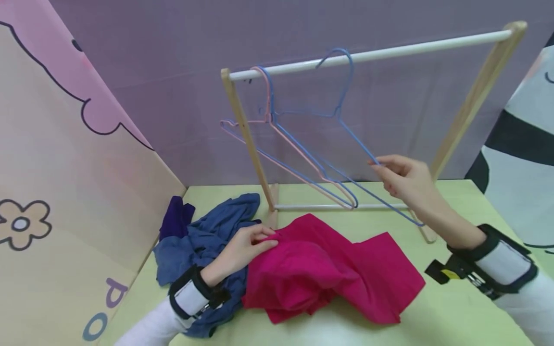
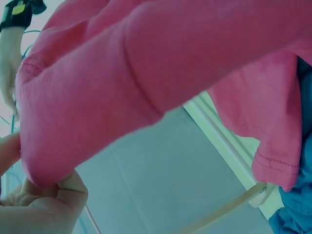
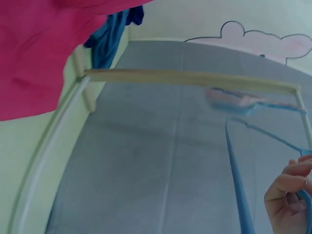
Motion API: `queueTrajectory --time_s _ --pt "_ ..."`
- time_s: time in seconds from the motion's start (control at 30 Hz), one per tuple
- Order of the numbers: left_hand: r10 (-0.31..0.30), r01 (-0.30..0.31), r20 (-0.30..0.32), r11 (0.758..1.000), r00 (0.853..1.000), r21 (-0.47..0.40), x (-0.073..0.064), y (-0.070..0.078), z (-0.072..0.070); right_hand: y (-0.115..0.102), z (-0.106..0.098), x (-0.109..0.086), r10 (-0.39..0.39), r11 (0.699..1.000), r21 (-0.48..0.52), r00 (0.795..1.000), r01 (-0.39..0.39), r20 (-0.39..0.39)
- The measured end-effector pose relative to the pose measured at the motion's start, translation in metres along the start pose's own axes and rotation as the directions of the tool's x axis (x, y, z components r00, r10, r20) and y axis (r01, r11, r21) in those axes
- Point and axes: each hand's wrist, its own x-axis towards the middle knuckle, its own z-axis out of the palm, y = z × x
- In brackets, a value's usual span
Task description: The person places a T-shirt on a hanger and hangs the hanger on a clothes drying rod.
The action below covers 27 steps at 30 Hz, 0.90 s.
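Observation:
My left hand [image 1: 247, 246] pinches the edge of a bright pink-red garment [image 1: 320, 274], raised in folds in front of the rack. In the left wrist view, the thumb and fingers hold a seamed corner of the garment [image 2: 102, 92]. With thumb and fingertips my right hand [image 1: 404, 180] grips the sloping shoulder of a blue hanger [image 1: 359, 139], whose hook is at the white rail. That hand [image 3: 290, 195] also shows on the blue hanger [image 3: 236, 180] in the right wrist view. A pink hanger [image 1: 294, 137] and another blue hanger [image 1: 309, 156] hang together farther left.
The rack has a white top rail [image 1: 415, 48] and wooden side posts [image 1: 480, 96]. Crumpled blue cloth [image 1: 195, 254] and a dark purple cloth [image 1: 175, 218] lie on the pale table [image 1: 476, 317] at the left. A decorated panel [image 1: 65, 158] stands along the left side.

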Motion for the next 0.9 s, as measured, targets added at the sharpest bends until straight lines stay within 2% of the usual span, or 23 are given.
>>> queueTrajectory --time_s 0.27,0.4,0.6,0.77,0.83,0.9 --pt "0.013 -0.012 -0.036 1.0 0.999 0.024 -0.001 0.001 -0.003 0.033 -0.033 -0.029 0.033 0.981 -0.191 0.999 -0.025 0.041" --pt "0.013 -0.011 -0.056 0.999 0.998 0.038 -0.002 0.001 -0.003 0.046 -0.05 -0.043 0.057 0.968 -0.247 0.996 -0.038 0.07" --pt "0.032 -0.031 -0.036 0.999 0.999 0.02 -0.001 -0.002 -0.004 0.066 -0.08 -0.061 0.13 0.942 -0.324 0.985 -0.087 0.115" --pt "0.04 -0.04 0.0 0.999 0.999 0.008 -0.005 0.021 -0.01 0.08 -0.106 -0.072 0.145 0.931 -0.359 0.97 -0.067 0.193" --pt "0.035 -0.035 0.003 0.999 0.999 0.016 -0.006 0.03 -0.011 0.084 -0.114 -0.075 0.119 0.935 -0.353 0.967 -0.034 0.224" --pt "0.025 -0.025 0.0 1.0 1.0 0.011 -0.005 0.031 -0.011 0.087 -0.121 -0.077 0.084 0.944 -0.33 0.963 0.005 0.256"
